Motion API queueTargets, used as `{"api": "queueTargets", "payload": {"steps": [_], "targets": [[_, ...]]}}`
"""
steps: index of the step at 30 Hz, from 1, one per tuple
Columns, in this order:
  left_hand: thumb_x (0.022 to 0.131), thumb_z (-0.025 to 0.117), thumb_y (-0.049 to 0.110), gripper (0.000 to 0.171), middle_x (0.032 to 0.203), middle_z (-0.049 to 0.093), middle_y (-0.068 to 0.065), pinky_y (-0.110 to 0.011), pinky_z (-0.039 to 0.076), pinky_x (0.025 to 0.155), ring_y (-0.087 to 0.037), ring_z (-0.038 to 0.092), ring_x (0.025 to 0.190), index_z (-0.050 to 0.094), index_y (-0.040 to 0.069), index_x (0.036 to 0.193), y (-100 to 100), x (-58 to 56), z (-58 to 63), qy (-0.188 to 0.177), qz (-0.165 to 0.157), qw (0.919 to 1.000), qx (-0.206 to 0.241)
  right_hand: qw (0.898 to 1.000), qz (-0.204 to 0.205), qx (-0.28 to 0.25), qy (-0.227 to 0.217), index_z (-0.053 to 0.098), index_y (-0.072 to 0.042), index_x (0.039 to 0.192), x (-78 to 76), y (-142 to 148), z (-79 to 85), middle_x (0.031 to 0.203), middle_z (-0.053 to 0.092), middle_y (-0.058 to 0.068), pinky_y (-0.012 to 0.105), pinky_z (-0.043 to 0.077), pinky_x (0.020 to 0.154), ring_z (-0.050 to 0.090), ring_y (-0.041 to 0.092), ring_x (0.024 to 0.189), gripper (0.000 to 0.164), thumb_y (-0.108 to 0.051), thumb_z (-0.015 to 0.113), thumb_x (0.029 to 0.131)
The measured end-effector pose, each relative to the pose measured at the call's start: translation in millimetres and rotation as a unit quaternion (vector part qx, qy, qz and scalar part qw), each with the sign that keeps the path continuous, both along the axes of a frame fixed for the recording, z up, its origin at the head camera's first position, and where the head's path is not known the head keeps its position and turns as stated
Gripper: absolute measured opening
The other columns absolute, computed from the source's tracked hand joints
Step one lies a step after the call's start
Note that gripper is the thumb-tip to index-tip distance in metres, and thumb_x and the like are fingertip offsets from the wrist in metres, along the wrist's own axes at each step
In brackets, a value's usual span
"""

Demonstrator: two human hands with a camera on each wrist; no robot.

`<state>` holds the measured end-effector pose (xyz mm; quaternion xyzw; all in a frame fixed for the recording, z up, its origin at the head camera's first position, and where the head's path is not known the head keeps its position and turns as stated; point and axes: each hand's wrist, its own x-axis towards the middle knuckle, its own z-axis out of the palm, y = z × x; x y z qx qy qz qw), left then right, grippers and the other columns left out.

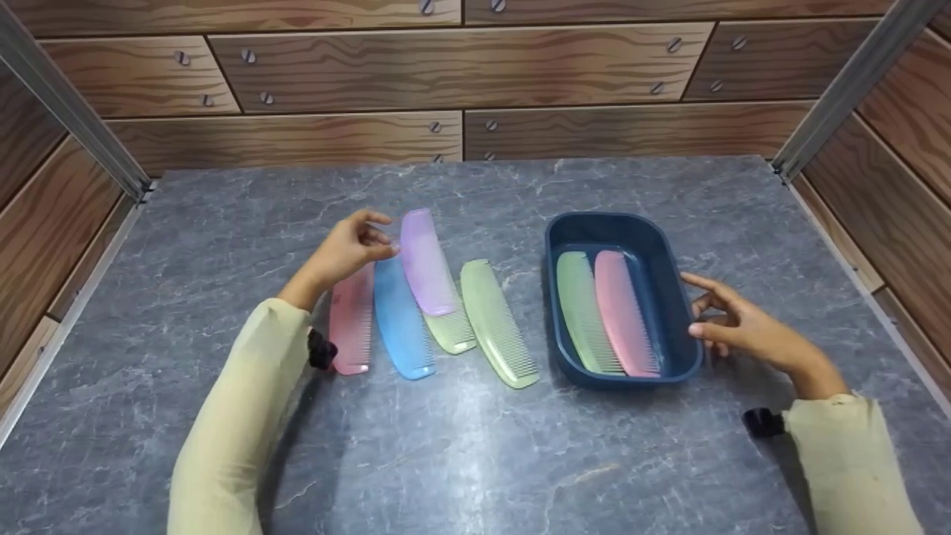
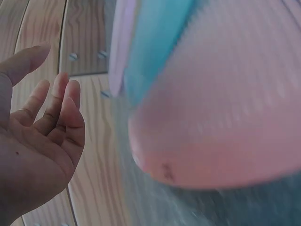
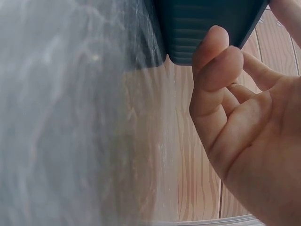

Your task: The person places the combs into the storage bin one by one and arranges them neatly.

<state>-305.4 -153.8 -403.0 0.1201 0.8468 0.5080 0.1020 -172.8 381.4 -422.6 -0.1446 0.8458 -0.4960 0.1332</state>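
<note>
Over the tops of the loose combs, my left hand point(image 1: 345, 249) has its fingers bent and apart, holding nothing. Its thumb tip is at the upper edge of a purple comb point(image 1: 423, 260); whether they touch is unclear. That comb lies partly over a pale green comb point(image 1: 453, 332). A blue comb point(image 1: 401, 319) and a pink comb point(image 2: 207, 160) lie below the left hand, and another pale green comb point(image 1: 496, 323) lies farther right. My right hand point(image 1: 750, 331) touches the right side of a dark blue bin point(image 1: 628, 383) with its fingertips. Inside are a green comb point(image 1: 583, 312) and a pink comb point(image 1: 622, 312).
The grey marbled tabletop point(image 1: 461, 461) carries everything. Wood-patterned panels point(image 1: 461, 70) stand at the back and both sides, with metal posts point(image 1: 854, 82) at the rear corners. A dark wrist device point(image 1: 763, 422) sits by the right sleeve.
</note>
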Motion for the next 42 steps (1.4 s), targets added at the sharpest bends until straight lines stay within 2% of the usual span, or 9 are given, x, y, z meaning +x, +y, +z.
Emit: {"api": "queueTargets", "payload": {"steps": [8, 13, 19, 27, 37, 42], "targets": [[0.086, 0.069, 0.012, 0.059, 0.126, 0.053, -0.026, -0.026, 0.044, 0.084, -0.026, 0.051, 0.106, 0.044, -0.004, 0.136, -25, -0.9, -8.7, -0.015, 0.033, 0.9992, -0.017, 1.0, -0.01, 0.016, -0.004, 0.021, -0.011, 0.152, 1.4, 0, 1.7, 0.107, 0.045, 0.01, 0.032, 0.051, 0.055, 0.055, 0.014, 0.064, 0.069, -0.007, 0.058, 0.094], [0.086, 0.068, 0.015, 0.062, 0.131, 0.049, -0.026, -0.037, 0.043, 0.092, -0.03, 0.047, 0.112, 0.041, -0.001, 0.14, -40, -0.5, -11.3, -0.037, 0.043, 0.9973, -0.048, 1.0, -0.013, 0.023, -0.003, 0.021, -0.011, 0.152, 1.6, 0, 2.6, 0.108, 0.042, 0.012, 0.032, 0.05, 0.055, 0.055, 0.015, 0.066, 0.069, -0.008, 0.058, 0.094], [0.085, 0.069, 0.016, 0.068, 0.135, 0.047, -0.027, -0.05, 0.037, 0.105, -0.036, 0.045, 0.121, 0.037, -0.002, 0.143, -51, 0.1, -16.6, -0.055, 0.041, 0.9957, -0.063, 1.0, -0.01, 0.02, 0.0, 0.021, -0.01, 0.152, 1.2, 0, 2.0, 0.108, 0.042, 0.011, 0.031, 0.05, 0.055, 0.054, 0.013, 0.066, 0.069, -0.006, 0.058, 0.094], [0.085, 0.07, 0.018, 0.071, 0.138, 0.045, -0.027, -0.051, 0.033, 0.11, -0.037, 0.044, 0.126, 0.035, -0.003, 0.143, -54, 0.2, -24.2, -0.085, 0.037, 0.9922, -0.083, 1.0, -0.01, 0.014, -0.014, 0.02, -0.013, 0.153, 1.6, 0, 2.5, 0.111, 0.039, 0.011, 0.033, 0.051, 0.055, 0.053, 0.011, 0.065, 0.069, -0.007, 0.057, 0.094], [0.083, 0.069, 0.016, 0.066, 0.131, 0.045, -0.025, -0.046, 0.037, 0.104, -0.033, 0.044, 0.114, 0.04, -0.008, 0.137, -52, 1.0, -27.3, -0.079, 0.011, 0.9876, -0.135, 1.0, -0.018, 0.02, -0.015, 0.021, -0.011, 0.152, 1.6, 0, 2.1, 0.112, 0.039, 0.012, 0.032, 0.051, 0.056, 0.053, 0.011, 0.066, 0.069, -0.008, 0.058, 0.094], [0.083, 0.069, 0.017, 0.065, 0.13, 0.047, -0.026, -0.047, 0.039, 0.103, -0.033, 0.046, 0.112, 0.041, -0.008, 0.136, -49, 1.5, -26.7, -0.08, 0.006, 0.9853, -0.151, 1.0, -0.018, 0.02, -0.013, 0.021, -0.01, 0.152, 1.6, 0, 1.9, 0.111, 0.039, 0.012, 0.031, 0.051, 0.057, 0.054, 0.011, 0.066, 0.069, -0.008, 0.058, 0.094]]}}
